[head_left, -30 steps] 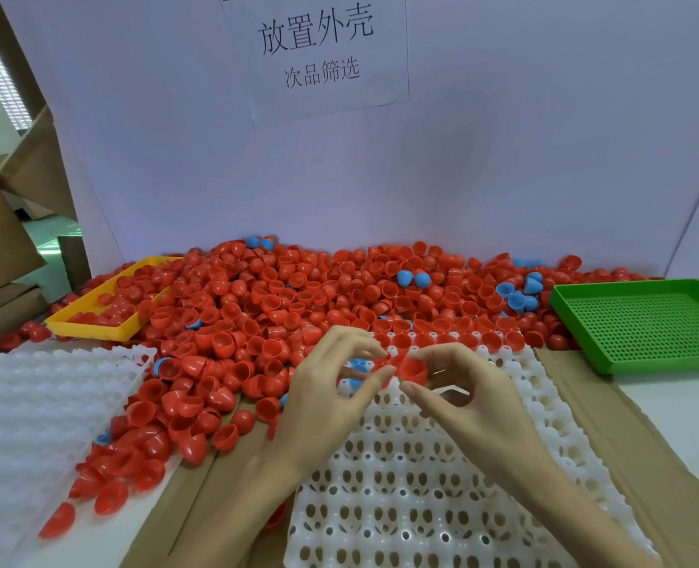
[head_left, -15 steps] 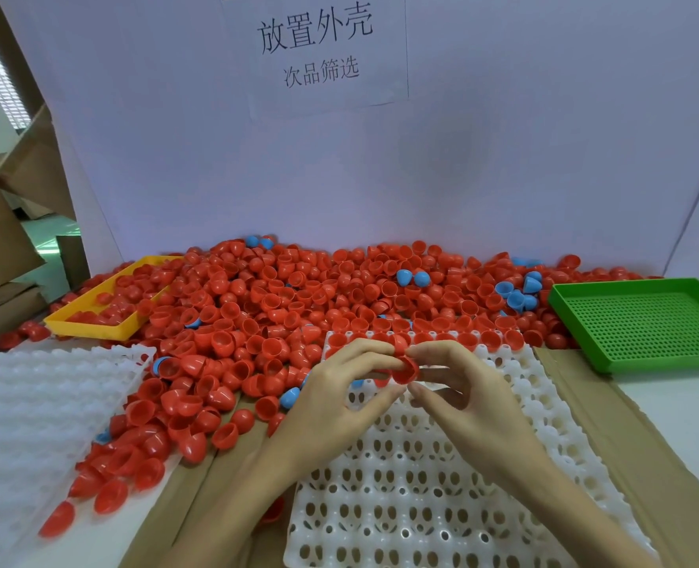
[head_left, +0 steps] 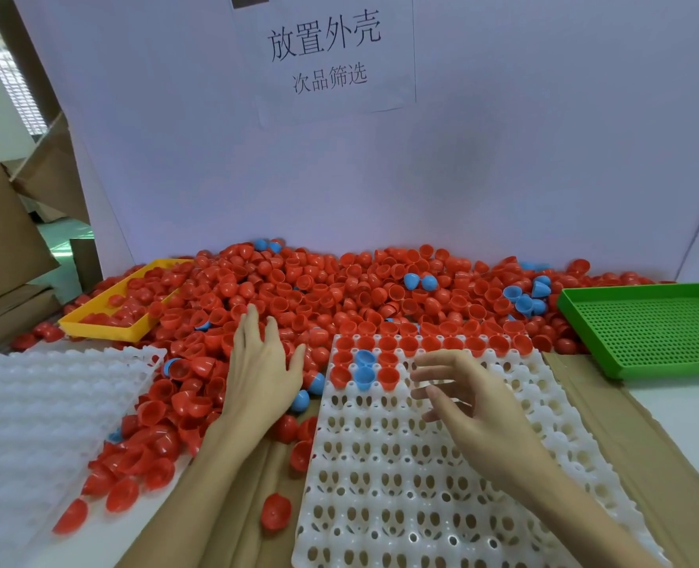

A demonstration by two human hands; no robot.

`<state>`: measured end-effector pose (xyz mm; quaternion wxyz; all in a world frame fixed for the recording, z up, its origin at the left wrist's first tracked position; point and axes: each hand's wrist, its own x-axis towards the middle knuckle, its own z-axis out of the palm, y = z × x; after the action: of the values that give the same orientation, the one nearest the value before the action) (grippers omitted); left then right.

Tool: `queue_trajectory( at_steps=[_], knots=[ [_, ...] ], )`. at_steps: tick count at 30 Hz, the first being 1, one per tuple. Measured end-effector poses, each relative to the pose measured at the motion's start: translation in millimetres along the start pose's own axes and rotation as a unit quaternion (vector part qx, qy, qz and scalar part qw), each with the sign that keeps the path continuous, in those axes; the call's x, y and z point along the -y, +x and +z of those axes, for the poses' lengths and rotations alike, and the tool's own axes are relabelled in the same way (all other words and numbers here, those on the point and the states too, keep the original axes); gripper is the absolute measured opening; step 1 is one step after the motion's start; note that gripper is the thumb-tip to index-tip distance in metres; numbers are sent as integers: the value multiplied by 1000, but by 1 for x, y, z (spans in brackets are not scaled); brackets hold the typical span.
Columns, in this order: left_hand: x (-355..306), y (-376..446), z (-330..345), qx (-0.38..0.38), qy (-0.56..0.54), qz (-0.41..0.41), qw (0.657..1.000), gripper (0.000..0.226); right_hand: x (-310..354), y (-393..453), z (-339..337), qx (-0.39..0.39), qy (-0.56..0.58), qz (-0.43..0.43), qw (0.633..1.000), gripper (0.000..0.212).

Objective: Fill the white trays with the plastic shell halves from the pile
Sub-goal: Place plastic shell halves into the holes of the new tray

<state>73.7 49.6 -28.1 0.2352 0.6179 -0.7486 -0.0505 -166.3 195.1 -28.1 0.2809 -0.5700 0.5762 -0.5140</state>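
Reaching over the pile of red shell halves (head_left: 339, 293), your left hand (head_left: 259, 368) lies palm down with its fingers spread and straight, the fingertips touching the shells just beyond them; it has hold of nothing. Your right hand (head_left: 468, 399) hangs above the white tray (head_left: 442, 485) with its fingers loosely bent and apart, and it carries nothing either.

Just beyond your right fingertips, the tray's far row is filled edge to edge with red halves. To the left of those fingertips, between your two hands, sit the few filled pockets of the second and third rows: red halves and two blue shell halves (head_left: 365, 366), one behind the other. The pockets under and nearer than your right hand have nothing in them.

By the heel of your left hand, a loose blue half (head_left: 300, 400) lies against the tray's left edge. Further left of that hand is a second white tray (head_left: 32, 420), and beyond it a yellow tray (head_left: 106, 323) half buried in shells. Well to the right of your right hand is a green perforated tray (head_left: 651, 325).
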Motion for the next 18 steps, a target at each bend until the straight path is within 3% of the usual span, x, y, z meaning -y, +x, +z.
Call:
queue_trajectory(
  at_steps=[5, 11, 18],
  knots=[
    [-7, 34, 9, -3, 9, 74, 997, 54, -1, -1, 1, 4, -12, 7, 1000, 30],
    [7, 73, 19, 32, 147, 51, 987, 54, -1, 0, -1, 2, -14, 12, 1000, 31],
    [8, 64, 26, -53, 61, 84, 993, 43, -2, -1, 0, 9, -32, 5, 999, 31]
  ],
)
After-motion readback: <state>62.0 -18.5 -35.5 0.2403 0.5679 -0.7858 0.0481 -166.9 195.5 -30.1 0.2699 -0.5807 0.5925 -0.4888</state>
